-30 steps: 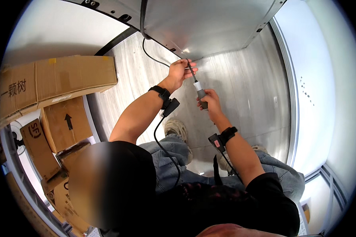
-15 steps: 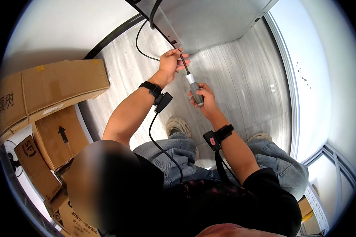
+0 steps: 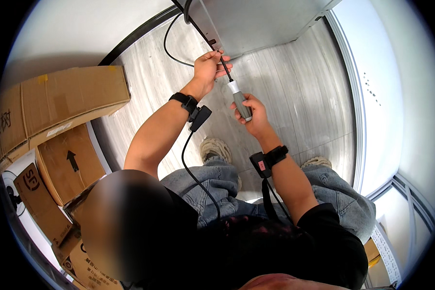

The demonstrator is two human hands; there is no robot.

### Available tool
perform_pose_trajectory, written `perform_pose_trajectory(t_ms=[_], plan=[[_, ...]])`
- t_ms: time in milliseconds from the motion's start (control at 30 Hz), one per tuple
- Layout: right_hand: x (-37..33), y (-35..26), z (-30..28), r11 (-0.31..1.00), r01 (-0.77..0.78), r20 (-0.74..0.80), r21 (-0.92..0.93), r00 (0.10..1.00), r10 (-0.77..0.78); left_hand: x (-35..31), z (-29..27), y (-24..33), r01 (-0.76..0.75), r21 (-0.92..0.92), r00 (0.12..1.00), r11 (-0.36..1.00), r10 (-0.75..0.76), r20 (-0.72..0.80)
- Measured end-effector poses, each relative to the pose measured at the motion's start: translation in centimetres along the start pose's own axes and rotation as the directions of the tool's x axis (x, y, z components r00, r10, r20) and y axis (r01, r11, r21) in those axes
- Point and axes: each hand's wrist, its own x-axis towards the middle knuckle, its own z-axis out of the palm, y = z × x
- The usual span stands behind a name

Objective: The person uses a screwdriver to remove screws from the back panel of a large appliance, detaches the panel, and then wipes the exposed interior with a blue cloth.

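Note:
My right hand (image 3: 256,116) is wrapped round the grey-and-white handle of a screwdriver (image 3: 241,102). Its dark shaft points up and slightly left, toward the lower edge of a grey metal cabinet (image 3: 266,24). At the shaft's tip, the thumb and forefinger of my left hand (image 3: 209,71) are pinched together, while its other fingers reach behind the shaft. Whether a small screw sits between those fingertips cannot be made out. Close above them, a small dark fitting (image 3: 211,42) is on the cabinet's edge.
Cardboard boxes (image 3: 75,94) are stacked on the left. A thin black cable (image 3: 165,43) loops over the wood-patterned floor (image 3: 295,87) beside the cabinet. A white panel with a metal-edged frame (image 3: 340,43) stands on the right. Straps with black devices (image 3: 263,164) and cords are on both wrists.
Both hands and the screwdriver have shifted slightly upward in the picture. The boxes appear a little further left, as the view has moved slightly. The grip on the screwdriver is unchanged.

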Motion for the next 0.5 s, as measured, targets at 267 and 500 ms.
perform_pose_trajectory(t_ms=[267,500], plan=[[-0.01,-0.33,-0.25,1.0,-0.02,0.028,0.013,0.999,0.019,-0.07,-0.04,-0.1,-0.007,-0.019,1.0,1.0,0.007,0.005],[0.2,-0.67,-0.53,0.995,-0.063,0.075,0.079,0.996,0.057,0.12,0.04,-0.07,-0.003,-0.028,1.0,1.0,0.002,-0.011]])
